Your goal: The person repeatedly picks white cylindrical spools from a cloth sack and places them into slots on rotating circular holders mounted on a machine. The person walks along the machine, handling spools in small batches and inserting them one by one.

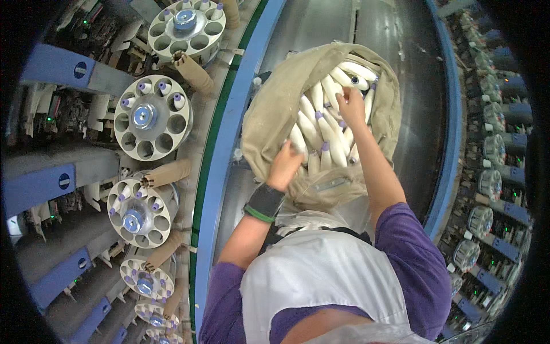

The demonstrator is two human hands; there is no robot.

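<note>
A large khaki cloth sack [269, 103] lies wide open in front of me, filled with white yarn bobbins [309, 132] that have purple tube ends. My left hand [285, 165] is at the sack's near left side, its fingers curled around the lower end of one bobbin [296, 140]; the fingertips are slightly blurred. Farther in and to the right, my right hand [351, 107] reaches over the pile. Its thumb and fingers are pinched together against the bobbins, and the palm side is partly hidden. A dark band with a green edge covers my left wrist.
To the left, winding machines carry round bobbin magazines [121, 121], some pockets holding bobbins, with brown paper cones [193, 73] beside them. A blue rail [229, 123] runs along the aisle. Another machine row [494, 146] stands at the right, past a second blue rail [452, 143].
</note>
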